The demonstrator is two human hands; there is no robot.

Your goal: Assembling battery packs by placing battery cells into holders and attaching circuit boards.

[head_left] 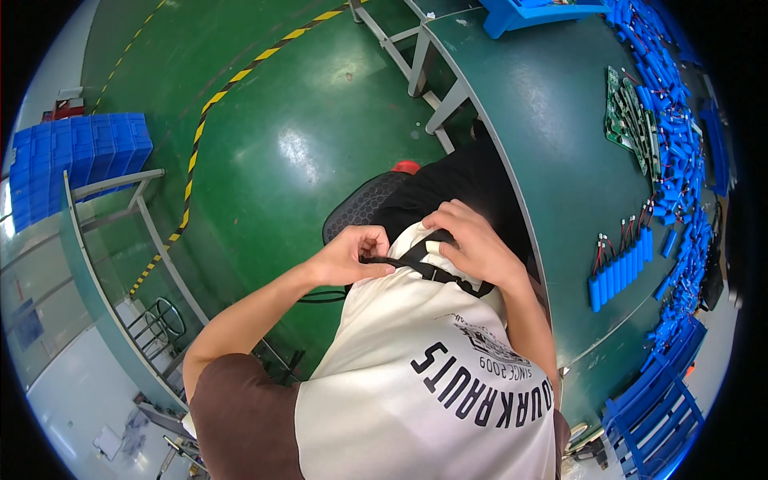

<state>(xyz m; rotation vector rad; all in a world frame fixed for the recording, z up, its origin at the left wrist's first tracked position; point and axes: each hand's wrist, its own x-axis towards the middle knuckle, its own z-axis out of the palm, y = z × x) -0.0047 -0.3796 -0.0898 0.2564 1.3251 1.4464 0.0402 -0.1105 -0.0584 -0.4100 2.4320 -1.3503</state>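
Note:
At my waist a black strap with a buckle runs across the front of my cream-and-brown T-shirt. My left hand pinches the strap's left part between thumb and curled fingers. Just right of it, my right hand is closed over the strap and the bunched shirt hem. Its thumb tip has a pale yellowish covering, which I cannot identify for sure. A thin black cord hangs below my left wrist. Dark trousers show beyond my hands.
On the green-topped table at my right lie a row of blue battery packs, green circuit boards and a long heap of blue packs. A black seat stands ahead. Blue crates stand far left.

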